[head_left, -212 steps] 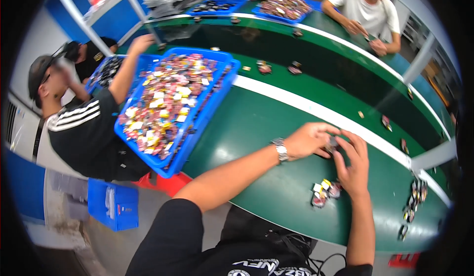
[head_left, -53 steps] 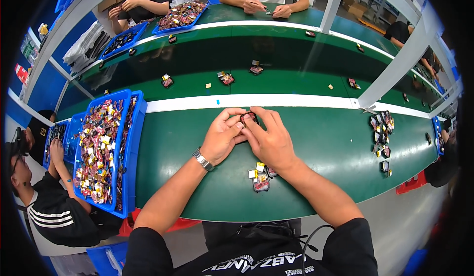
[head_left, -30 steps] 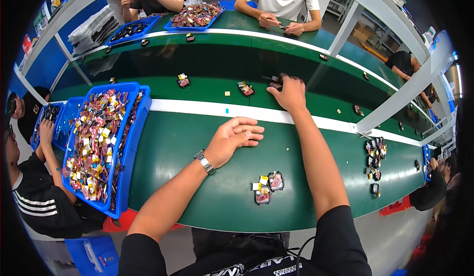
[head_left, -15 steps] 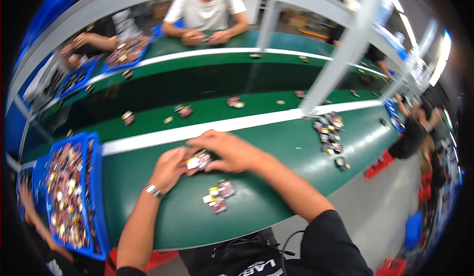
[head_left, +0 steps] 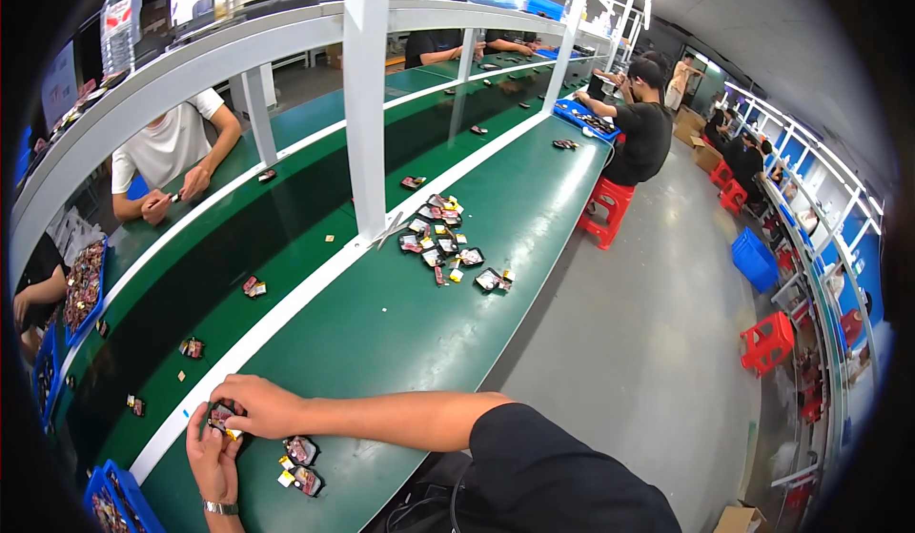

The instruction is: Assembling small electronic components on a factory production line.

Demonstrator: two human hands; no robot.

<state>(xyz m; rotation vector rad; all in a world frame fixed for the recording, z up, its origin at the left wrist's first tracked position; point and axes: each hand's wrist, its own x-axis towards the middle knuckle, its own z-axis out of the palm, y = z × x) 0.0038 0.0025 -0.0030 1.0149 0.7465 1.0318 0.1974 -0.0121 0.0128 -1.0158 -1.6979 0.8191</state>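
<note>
Head view, and there it was: the part [head_left: 221,416] sat above the bench [head_left: 410,347] near the white strip [head_left: 276,319], left hand [head_left: 213,464] half-curled around it, right hand [head_left: 264,407] pinching it! Two loose parts [head_left: 305,480] lay just beside the hands, a pile [head_left: 437,240] farther off by the post [head_left: 367,104].

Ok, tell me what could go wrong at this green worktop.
The small dark-framed part might slip, since the fingers of the left hand and right hand hold it above the worktop. The loose parts near the right forearm could get knocked. The crowded parts farther along may snag on one another.
</note>
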